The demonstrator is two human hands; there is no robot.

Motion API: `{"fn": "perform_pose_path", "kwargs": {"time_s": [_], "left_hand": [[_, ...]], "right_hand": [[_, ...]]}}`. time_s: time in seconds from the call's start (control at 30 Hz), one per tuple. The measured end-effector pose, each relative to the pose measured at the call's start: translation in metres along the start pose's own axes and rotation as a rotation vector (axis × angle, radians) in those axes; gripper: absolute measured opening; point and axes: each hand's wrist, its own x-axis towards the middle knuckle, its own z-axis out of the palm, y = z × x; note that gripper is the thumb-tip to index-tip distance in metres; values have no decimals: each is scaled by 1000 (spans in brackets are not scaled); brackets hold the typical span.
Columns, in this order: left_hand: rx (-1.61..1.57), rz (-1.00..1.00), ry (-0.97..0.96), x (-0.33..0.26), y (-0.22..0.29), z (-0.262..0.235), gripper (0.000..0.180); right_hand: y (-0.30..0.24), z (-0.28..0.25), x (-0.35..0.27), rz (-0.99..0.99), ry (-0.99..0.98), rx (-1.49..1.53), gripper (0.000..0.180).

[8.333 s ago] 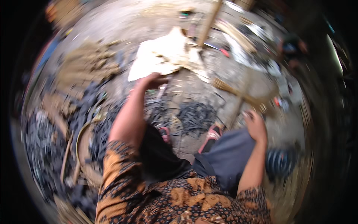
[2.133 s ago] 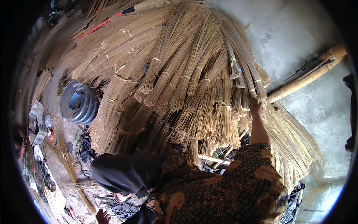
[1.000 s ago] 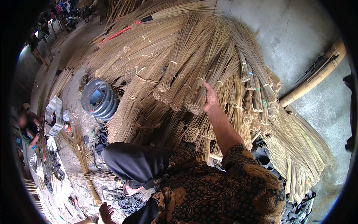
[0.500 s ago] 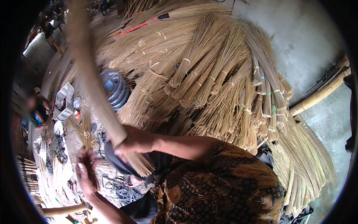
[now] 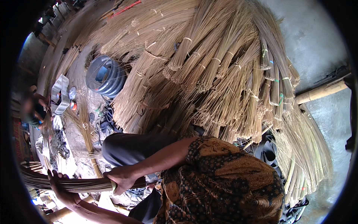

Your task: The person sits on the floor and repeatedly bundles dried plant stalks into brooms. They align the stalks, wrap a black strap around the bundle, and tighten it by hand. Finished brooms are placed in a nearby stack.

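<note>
A very big heap of tied stick bundles (image 5: 223,71) fills most of the floor. The sticks are thin and straw-coloured, and each bundle has a small band round it. The heap spreads like a fan from the top of the room down to the right side. Beside it on the right is the bare grey floor (image 5: 317,41), and a thick bamboo pole (image 5: 322,91) lies there, poking out from under the bundles.

The person sits low by the heap in a brown patterned shirt (image 5: 223,186), with one dark trouser knee (image 5: 130,147) bent up in front.

To the left of the heap sits a round coil of dark blue hose (image 5: 105,76). Near it, further left, stands a small white crate (image 5: 61,93), with scraps and loose sticks lying all around it.

Down at the bottom left the person holds one long bundle of sticks (image 5: 74,184) lying sideways, close to the knee. The right hand (image 5: 121,180) is wrapped tight round the bundle near its green band. The left hand (image 5: 59,186) is further along the same bundle, with its fingers curled over the sticks

A blurry person (image 5: 31,110) sits far off at the left edge
</note>
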Motion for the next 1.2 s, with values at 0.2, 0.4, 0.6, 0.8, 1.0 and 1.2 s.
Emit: {"fn": "perform_pose_path", "kwargs": {"time_s": [0.2,0.4,0.6,0.8,1.0,1.2], "left_hand": [[5,-26,28,4,-14,11,31],[101,-20,-285,-5,-34,11,56],[672,118,-574,-25,-33,-19,114],[554,-120,-383,-61,-101,-18,41],[1111,35,-229,-93,-115,-74,31],[1488,193,217,-124,-115,-230,41]], "right_hand": [[-12,1,42,-39,96,-96,61],[-28,2,93,-340,336,150,65],[-31,-30,122,-237,600,358,57],[-26,-13,120,-203,453,691,74],[-39,-67,136,-201,762,914,45],[-16,-244,57,-448,880,912,21]]}}
